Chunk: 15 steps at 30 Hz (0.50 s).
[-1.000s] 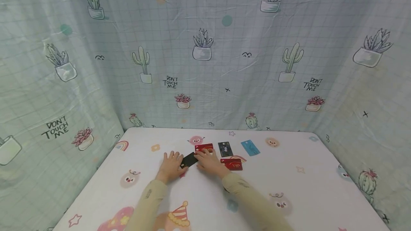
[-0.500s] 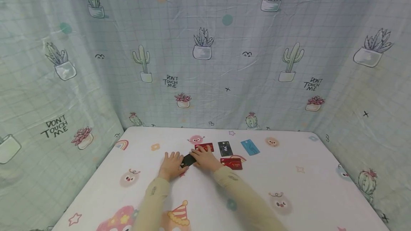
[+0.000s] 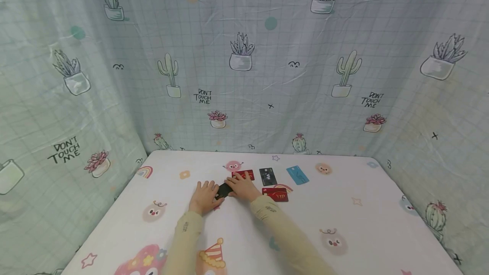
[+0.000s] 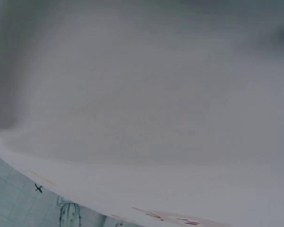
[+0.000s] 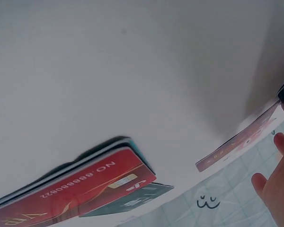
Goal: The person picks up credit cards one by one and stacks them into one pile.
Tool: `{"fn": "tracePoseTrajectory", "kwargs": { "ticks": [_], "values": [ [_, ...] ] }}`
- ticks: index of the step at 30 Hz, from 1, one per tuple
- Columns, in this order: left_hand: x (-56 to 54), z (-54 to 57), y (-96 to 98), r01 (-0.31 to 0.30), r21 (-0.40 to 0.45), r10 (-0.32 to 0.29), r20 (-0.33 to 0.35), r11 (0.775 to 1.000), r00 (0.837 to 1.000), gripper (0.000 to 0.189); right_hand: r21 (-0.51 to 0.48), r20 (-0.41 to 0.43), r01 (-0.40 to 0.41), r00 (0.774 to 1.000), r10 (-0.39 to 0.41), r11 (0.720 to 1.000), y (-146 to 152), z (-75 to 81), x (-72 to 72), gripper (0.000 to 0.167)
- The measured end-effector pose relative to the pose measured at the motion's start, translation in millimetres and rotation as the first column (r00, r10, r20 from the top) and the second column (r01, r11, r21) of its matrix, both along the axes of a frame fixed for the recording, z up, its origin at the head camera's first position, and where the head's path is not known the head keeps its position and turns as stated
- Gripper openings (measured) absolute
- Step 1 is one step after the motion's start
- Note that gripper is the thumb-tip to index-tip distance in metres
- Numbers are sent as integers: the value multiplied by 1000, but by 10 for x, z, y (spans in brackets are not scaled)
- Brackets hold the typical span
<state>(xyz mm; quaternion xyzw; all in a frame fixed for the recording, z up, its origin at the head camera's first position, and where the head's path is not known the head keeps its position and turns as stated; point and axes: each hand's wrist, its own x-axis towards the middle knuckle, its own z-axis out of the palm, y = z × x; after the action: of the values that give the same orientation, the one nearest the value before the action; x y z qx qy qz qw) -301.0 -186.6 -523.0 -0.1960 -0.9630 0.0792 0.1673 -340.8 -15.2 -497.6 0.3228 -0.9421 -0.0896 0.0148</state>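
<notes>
In the head view, a printed white tabletop (image 3: 355, 224) bears five cards, grouped at the two hands and off to their right. Both forearms come in from the near edge, the left sleeve (image 3: 185, 237) rising almost straight and the right sleeve (image 3: 286, 234) slanting inward, so that the hands face each other. The left hand (image 3: 202, 200) spreads its fingers flat and pinches one end of a black card (image 3: 223, 191); the right hand (image 3: 243, 186) grips the other end. The right fingers overlap a red VIP card (image 3: 242, 172); whether they touch it cannot be told. Right of that hand lie a black Vip card (image 3: 268, 176), another red VIP card (image 3: 275, 194) and, farther off, a blue card (image 3: 297, 175). The left wrist view gives mostly blurred tabletop and a strip of cactus-print curtain (image 4: 26, 203). In the right wrist view, a right fingertip meets the black card's dark edge while other fingers stand apart.
</notes>
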Motion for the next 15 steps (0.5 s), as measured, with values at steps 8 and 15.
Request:
{"fn": "tracePoseTrajectory", "kwargs": {
  "ticks": [8, 15],
  "values": [
    [-7, 39, 23, -38, -50, 42, 79, 998, 996, 49, -10, -42, -23, 999, 22, 1000, -4, -258, -217, 57],
    [-25, 21, 5, -52, -65, 58, 103, 997, 993, 50, 19, -72, -24, 997, 26, 1000, 17, -9, 13, 53]
  ]
}}
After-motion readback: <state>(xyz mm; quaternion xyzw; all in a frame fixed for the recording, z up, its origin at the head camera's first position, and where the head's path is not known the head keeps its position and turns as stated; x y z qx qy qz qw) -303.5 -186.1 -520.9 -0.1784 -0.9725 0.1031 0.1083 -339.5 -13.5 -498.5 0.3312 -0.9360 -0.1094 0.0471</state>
